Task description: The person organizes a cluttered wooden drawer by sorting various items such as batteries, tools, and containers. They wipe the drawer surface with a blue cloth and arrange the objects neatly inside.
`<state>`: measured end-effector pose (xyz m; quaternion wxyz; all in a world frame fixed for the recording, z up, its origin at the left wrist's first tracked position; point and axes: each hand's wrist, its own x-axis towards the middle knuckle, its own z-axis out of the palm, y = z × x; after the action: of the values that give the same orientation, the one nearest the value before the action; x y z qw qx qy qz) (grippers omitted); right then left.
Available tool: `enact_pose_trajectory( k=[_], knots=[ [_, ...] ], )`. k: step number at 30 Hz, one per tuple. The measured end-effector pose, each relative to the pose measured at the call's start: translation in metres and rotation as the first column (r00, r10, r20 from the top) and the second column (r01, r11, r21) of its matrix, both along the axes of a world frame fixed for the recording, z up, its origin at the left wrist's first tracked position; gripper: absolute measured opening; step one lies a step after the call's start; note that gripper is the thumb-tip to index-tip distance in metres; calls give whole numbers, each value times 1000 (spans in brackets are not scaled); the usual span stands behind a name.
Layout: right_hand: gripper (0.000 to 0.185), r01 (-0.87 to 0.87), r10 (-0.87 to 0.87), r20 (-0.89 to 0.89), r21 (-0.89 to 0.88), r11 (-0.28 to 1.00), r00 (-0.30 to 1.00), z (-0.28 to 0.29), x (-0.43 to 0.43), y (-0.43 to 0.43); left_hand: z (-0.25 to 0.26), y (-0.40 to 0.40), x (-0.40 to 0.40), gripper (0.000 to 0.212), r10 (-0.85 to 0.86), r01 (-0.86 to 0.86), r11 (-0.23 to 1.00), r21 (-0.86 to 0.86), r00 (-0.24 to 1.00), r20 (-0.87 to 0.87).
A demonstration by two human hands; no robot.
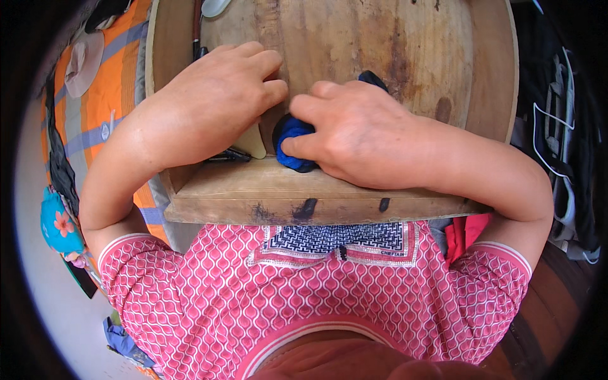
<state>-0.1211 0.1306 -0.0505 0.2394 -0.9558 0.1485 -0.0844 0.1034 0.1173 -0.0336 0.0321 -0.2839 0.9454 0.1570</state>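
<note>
A wooden drawer [289,209] lies before me, its near wall close to my shirt. Inside, my right hand [361,133] presses its fingers on a bunched blue and black cloth [295,142] by the near wall; another dark piece [373,80] shows beyond that hand. My left hand [213,99] hovers or rests over the drawer's left part, fingers curled down; what is under its fingertips is hidden. Below its wrist lie a flat yellowish piece [256,142] and a black slim object [235,154]. A dark brown rod [196,23] and a pale rounded object [213,6] lie at the far left.
The drawer's side walls rise at left and right [491,71]. To the left is an orange and grey striped cloth [123,61] with a light hat [85,64] on it. Dark garments or straps [563,142] hang or lie at the right.
</note>
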Motion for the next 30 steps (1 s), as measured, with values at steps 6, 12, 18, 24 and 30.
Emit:
enact_pose_trajectory(
  k=[6,12,18,24,30],
  knots=[
    [11,-78,80,-188,17,997,979,10,-17,0,0,1,-2,21,-81,81,994,-80,997,4],
    [18,131,-127,-513,-28,991,849,48,-90,9,1,4,-6,21,-82,82,993,-81,997,11],
    [24,265,-235,-382,25,964,894,54,-100,9,6,3,-9,19,-93,86,990,-115,994,-53],
    [17,-4,3,29,10,1000,1000,5,-3,4,4,-3,-6,17,-43,43,999,-3,998,-40],
    [17,20,-12,-130,58,998,991,4,-33,8,10,3,-10,26,-10,9,1000,14,997,76]
  ],
)
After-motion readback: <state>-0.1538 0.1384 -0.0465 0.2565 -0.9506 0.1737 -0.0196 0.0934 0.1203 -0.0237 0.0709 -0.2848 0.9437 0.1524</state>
